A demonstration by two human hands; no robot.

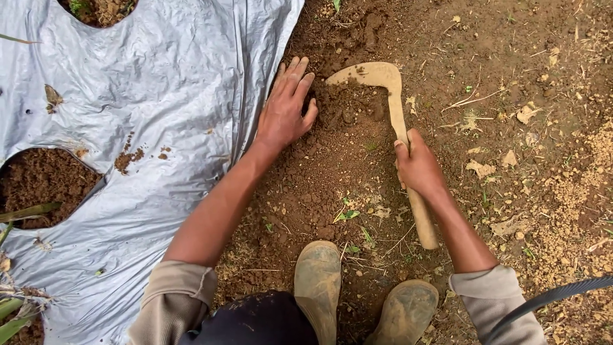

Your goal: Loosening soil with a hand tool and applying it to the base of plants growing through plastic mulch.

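Wooden hoe [389, 96] held in right hand [418, 167]; left hand [285, 110] flat on soil [319, 185].

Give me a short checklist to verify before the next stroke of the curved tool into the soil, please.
1. Right hand grips the wooden handle of the curved, soil-coated digging tool: ok.
2. Left hand away from the blade: not ok, it rests on the soil close beside it.
3. Muddy rubber boots behind the tool: ok.
4. Grey plastic mulch sheet off the dug patch: ok.
5. Blade edge condition: cannot tell, soil covers it.
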